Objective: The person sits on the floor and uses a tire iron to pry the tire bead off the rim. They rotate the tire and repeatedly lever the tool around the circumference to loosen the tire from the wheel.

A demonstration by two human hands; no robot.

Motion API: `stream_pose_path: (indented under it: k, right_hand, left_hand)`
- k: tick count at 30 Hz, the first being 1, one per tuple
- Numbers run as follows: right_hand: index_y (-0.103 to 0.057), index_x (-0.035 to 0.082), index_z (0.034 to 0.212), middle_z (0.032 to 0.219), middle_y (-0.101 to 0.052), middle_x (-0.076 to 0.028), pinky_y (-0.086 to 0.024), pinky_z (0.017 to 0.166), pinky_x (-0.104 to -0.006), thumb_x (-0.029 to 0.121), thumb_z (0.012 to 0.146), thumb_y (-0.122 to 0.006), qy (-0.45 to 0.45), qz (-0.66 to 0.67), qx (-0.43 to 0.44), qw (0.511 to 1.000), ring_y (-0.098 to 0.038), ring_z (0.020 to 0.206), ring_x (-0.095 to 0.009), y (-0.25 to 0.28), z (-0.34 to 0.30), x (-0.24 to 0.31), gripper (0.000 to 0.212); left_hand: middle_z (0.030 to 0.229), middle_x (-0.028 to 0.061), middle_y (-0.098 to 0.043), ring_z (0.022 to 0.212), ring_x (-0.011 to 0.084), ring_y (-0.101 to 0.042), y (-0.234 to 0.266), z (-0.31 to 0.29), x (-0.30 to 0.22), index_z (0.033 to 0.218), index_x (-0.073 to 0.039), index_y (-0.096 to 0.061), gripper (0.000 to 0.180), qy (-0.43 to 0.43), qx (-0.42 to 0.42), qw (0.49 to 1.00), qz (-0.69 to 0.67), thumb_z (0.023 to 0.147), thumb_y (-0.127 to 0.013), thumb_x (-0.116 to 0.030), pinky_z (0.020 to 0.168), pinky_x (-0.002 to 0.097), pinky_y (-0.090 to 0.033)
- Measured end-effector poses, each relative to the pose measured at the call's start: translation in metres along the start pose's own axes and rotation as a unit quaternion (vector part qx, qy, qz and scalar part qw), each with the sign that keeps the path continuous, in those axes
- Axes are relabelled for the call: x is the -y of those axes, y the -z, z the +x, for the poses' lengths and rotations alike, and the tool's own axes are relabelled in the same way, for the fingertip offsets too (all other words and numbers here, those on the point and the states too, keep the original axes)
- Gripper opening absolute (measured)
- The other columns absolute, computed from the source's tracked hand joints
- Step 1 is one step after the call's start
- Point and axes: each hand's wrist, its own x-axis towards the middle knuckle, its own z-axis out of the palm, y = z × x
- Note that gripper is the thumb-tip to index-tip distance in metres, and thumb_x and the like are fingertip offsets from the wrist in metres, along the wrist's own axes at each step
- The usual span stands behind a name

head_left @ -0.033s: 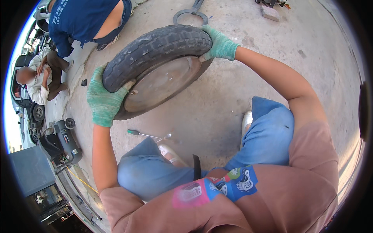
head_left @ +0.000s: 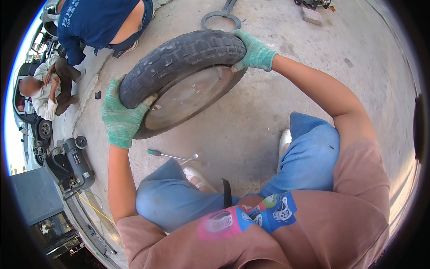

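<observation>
A wheel with a black treaded tyre (head_left: 183, 51) and a dusty brownish disc (head_left: 188, 96) in its middle is tilted in front of me. Green knit gloves cover both hands. My left hand (head_left: 121, 112) is closed on the tyre's lower left side, its thumb over the near sidewall. At the upper right, my right hand (head_left: 254, 51) grips the tyre's other side. Whether the wheel's underside touches the floor, I cannot tell. Below it, near my left foot, a green-handled screwdriver (head_left: 154, 152) lies with its shaft close to another slim metal tool (head_left: 191, 158).
A ring-shaped metal tool (head_left: 220, 21) lies beyond the wheel, and a brick (head_left: 312, 16) sits farther right. One person in dark blue (head_left: 96, 22) bends over at the upper left; another person (head_left: 53, 87) squats nearby. A wheeled dark tank (head_left: 78, 162) stands left.
The wheel and both my hands have shifted very slightly right and down. My grip looks the same.
</observation>
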Motion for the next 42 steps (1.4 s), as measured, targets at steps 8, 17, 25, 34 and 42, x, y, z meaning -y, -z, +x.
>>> stream_pose_path:
  k: [8, 17, 25, 34, 42]
  right_hand:
    - [-0.057, 0.004, 0.128, 0.119, -0.062, -0.018, -0.049, 0.1, -0.0392, 0.03, 0.052, -0.093, 0.188, -0.221, -0.089, 0.953, -0.061, 0.113, -0.032, 0.039, -0.021, 0.112, 0.088]
    - [-0.063, 0.002, 0.12, 0.105, -0.062, -0.021, -0.05, 0.092, -0.0453, 0.044, 0.056, -0.086, 0.273, -0.356, -0.005, 0.893, -0.061, 0.102, -0.038, 0.003, -0.002, 0.15, 0.08]
    - [-0.067, 0.0, 0.108, 0.095, -0.067, -0.021, -0.054, 0.082, -0.0444, 0.051, 0.061, -0.085, 0.282, -0.367, -0.09, 0.882, -0.067, 0.09, -0.038, 0.0, 0.016, 0.131, 0.072]
    - [-0.068, 0.002, 0.099, 0.091, -0.07, -0.022, -0.055, 0.08, -0.043, 0.054, 0.063, -0.084, 0.213, -0.415, -0.047, 0.883, -0.069, 0.088, -0.039, -0.005, 0.038, 0.147, 0.065]
    - [-0.055, 0.001, 0.132, 0.121, -0.066, -0.019, -0.05, 0.103, -0.0377, 0.038, 0.059, -0.094, 0.162, -0.081, -0.063, 0.981, -0.063, 0.116, -0.029, 0.015, -0.008, 0.036, 0.091]
  left_hand:
    - [0.135, 0.0159, -0.058, 0.125, 0.0281, -0.056, 0.014, -0.02, 0.036, 0.144, -0.001, -0.043, 0.102, 0.045, 0.033, 0.98, -0.193, 0.062, -0.096, -0.03, 0.107, 0.0406, -0.044]
    - [0.131, 0.0176, -0.06, 0.12, 0.0314, -0.061, -0.023, 0.041, -0.026, 0.144, -0.005, -0.047, 0.102, -0.121, 0.111, 0.985, -0.053, 0.06, -0.091, -0.044, 0.103, 0.0389, -0.05]
    - [0.111, 0.0179, -0.07, 0.104, 0.0302, -0.069, -0.019, 0.069, -0.026, 0.129, -0.004, -0.058, 0.081, -0.107, 0.136, 0.985, 0.004, 0.067, -0.09, -0.046, 0.092, 0.039, -0.054]
    - [0.111, 0.0189, -0.07, 0.105, 0.0323, -0.069, -0.019, 0.077, -0.019, 0.128, -0.003, -0.058, 0.082, -0.055, 0.139, 0.989, 0.005, 0.067, -0.089, -0.048, 0.092, 0.0393, -0.054]
    - [0.115, 0.0174, -0.069, 0.107, 0.0234, -0.066, 0.005, 0.042, -0.011, 0.129, 0.003, -0.054, 0.08, 0.004, 0.148, 0.988, -0.032, 0.068, -0.093, -0.032, 0.095, 0.0358, -0.051]
